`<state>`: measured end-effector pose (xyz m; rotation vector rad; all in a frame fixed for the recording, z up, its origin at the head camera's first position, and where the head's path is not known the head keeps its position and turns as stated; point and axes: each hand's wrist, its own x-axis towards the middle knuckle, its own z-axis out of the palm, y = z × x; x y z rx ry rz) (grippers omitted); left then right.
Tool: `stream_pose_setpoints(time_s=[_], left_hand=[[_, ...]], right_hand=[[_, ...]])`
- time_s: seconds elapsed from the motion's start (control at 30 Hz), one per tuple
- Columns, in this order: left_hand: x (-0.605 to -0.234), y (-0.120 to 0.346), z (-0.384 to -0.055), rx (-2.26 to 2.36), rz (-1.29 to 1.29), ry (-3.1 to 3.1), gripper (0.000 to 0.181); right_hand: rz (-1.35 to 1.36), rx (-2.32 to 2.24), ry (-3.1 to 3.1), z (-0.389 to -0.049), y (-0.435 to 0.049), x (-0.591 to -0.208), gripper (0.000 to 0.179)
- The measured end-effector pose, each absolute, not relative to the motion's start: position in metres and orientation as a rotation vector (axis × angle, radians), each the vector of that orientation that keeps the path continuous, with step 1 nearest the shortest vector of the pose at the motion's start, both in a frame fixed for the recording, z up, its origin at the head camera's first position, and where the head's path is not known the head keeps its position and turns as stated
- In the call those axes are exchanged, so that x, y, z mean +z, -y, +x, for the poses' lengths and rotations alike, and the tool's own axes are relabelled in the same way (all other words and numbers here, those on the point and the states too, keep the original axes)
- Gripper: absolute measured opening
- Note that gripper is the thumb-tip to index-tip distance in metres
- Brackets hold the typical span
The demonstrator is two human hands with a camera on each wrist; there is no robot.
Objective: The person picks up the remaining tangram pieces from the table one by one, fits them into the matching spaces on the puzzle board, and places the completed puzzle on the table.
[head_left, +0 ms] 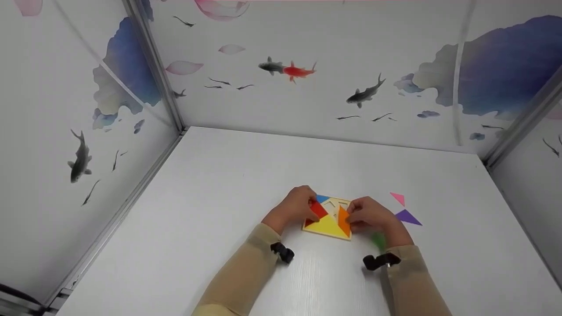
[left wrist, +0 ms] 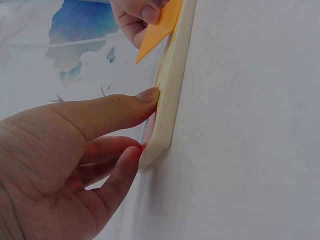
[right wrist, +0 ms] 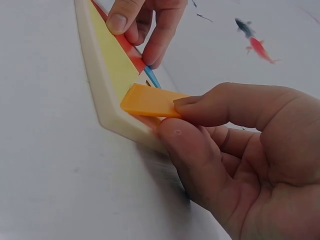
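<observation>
A wooden tangram tray (head_left: 327, 235) lies on the table with a yellow triangle (head_left: 327, 225), a red piece (head_left: 319, 209) and a blue piece (head_left: 322, 198) in it. Bare hollows show towards its far side. My left hand (head_left: 296, 206) holds the red piece at the tray's left, thumb on the near side and fingers at the far side. Between thumb and fingers, my right hand (head_left: 373, 215) pinches an orange tangram piece (right wrist: 152, 100). That piece sits tilted over the tray's right side, partly raised above the surface.
To the right of the tray lie a pink triangle (head_left: 398, 199) and a purple triangle (head_left: 408, 217). A blurred green piece (head_left: 378, 241) shows beside the right wrist. White panels printed with fish (head_left: 298, 71) border the white table (head_left: 246, 175).
</observation>
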<state>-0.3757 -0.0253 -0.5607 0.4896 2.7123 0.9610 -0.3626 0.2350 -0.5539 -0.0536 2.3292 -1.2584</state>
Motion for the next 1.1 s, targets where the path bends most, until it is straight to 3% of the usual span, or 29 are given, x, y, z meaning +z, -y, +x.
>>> stream_pose_setpoints(time_s=[1.1], left_hand=[[-0.56,0.024,-0.373,0.936,0.456,-2.721,0.053]], right_hand=[[0.023,-1.039,-2.504,-0.356,-0.226,-0.543,0.018]])
